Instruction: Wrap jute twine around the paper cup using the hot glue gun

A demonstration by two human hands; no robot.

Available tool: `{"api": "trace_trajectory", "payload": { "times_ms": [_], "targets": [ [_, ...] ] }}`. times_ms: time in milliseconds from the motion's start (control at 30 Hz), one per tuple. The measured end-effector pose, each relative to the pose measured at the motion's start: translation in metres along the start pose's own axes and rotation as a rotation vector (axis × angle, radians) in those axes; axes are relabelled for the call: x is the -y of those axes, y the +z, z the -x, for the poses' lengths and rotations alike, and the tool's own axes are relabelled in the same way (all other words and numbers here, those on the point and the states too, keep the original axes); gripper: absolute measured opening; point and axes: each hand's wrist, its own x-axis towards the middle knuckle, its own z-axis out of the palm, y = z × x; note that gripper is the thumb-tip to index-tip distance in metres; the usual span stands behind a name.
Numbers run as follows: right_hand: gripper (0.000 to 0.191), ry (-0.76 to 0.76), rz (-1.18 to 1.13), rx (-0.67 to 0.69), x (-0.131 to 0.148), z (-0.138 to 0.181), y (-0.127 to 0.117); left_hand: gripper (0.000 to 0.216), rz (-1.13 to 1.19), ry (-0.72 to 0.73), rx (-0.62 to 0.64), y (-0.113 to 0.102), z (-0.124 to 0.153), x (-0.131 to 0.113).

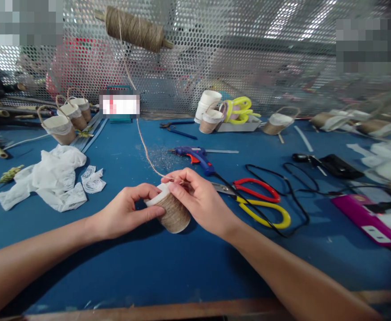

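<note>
A white paper cup (pixel 175 215), its side wound with brown twine, is tilted between my hands above the blue table. My left hand (pixel 128 209) grips its rim, thumb outside and fingers at the opening. My right hand (pixel 198 196) pinches the twine (pixel 144 147) against the cup near the rim. From there the strand runs up to a twine spool (pixel 133 29) hung on a stick at the mesh panel. Just beyond the cup lies a blue hot glue gun (pixel 195 156) with a glue stick in its back. Scissors (pixel 258 203) with red and yellow handles lie right of my right hand.
White lace fabric (pixel 55 176) is heaped at the left, before several twine-wrapped cups with handles (pixel 60 129). Pliers (pixel 178 129) lie near the back. Wrapped cups (pixel 277 124), a black cable (pixel 302 200) and a magenta case (pixel 362 220) are on the right.
</note>
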Motion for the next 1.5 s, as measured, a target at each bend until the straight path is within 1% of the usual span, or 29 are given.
{"api": "trace_trajectory", "payload": {
  "times_ms": [100,200,367,533,633,700,767,833,867,933,967,1033,1067,1167,1233,1333,1433,1500],
  "targets": [
    [0.018,-0.014,0.055,-0.023,0.001,0.0,0.002,0.017,-0.002,-0.069,0.003,0.0,0.0,-0.005],
    [0.018,-0.045,0.109,-0.026,0.003,0.001,0.003,0.02,0.018,-0.107,-0.001,0.001,-0.001,-0.01],
    [0.011,-0.126,0.222,-0.046,0.004,0.003,0.005,0.021,0.012,-0.119,-0.051,0.004,-0.003,-0.015],
    [0.007,-0.187,0.283,-0.043,0.003,0.004,0.006,0.021,0.068,-0.114,-0.06,0.004,-0.003,-0.016],
    [0.01,-0.186,0.256,-0.006,0.009,0.004,0.0,0.02,0.082,-0.07,-0.071,0.002,-0.002,-0.014],
    [0.022,-0.17,0.223,-0.007,0.013,0.002,-0.009,0.019,0.099,-0.048,-0.092,0.0,-0.002,-0.011],
    [0.031,-0.136,0.218,-0.046,0.016,-0.004,-0.021,0.019,0.118,-0.029,-0.111,-0.001,-0.002,-0.006],
    [0.028,-0.065,0.287,-0.122,0.016,-0.012,-0.037,0.018,0.128,-0.006,-0.118,-0.002,-0.002,-0.001],
    [0.025,-0.003,0.363,-0.166,0.014,-0.018,-0.045,0.018,0.126,0.007,-0.125,-0.002,-0.002,0.002],
    [0.021,0.16,0.628,-0.249,0.006,-0.031,-0.06,0.015,0.105,0.027,-0.161,-0.001,-0.001,0.007],
    [0.019,0.24,0.795,-0.242,0.001,-0.037,-0.067,0.015,0.093,0.032,-0.173,-0.001,-0.001,0.009],
    [0.013,0.302,0.887,-0.226,-0.012,-0.048,-0.077,0.014,0.064,0.036,-0.181,-0.001,-0.001,0.012],
    [0.014,0.32,0.903,-0.2,-0.018,-0.053,-0.081,0.014,0.048,0.04,-0.179,-0.001,-0.001,0.013],
    [0.028,0.363,0.875,-0.114,-0.035,-0.064,-0.084,0.012,0.003,0.07,-0.175,-0.003,0.0,0.014],
    [0.03,0.376,0.838,-0.106,-0.044,-0.069,-0.083,0.011,-0.018,0.097,-0.171,-0.004,0.0,0.014],
    [0.023,0.385,0.76,-0.164,-0.052,-0.073,-0.08,0.01,-0.04,0.13,-0.162,-0.006,0.0,0.013],
    [0.013,0.384,0.621,-0.226,-0.048,-0.069,-0.079,0.01,-0.034,0.138,-0.169,-0.007,-0.001,0.014],
    [0.018,0.361,0.494,-0.245,-0.038,-0.063,-0.078,0.009,-0.016,0.14,-0.199,-0.008,-0.002,0.015]
  ]
}}
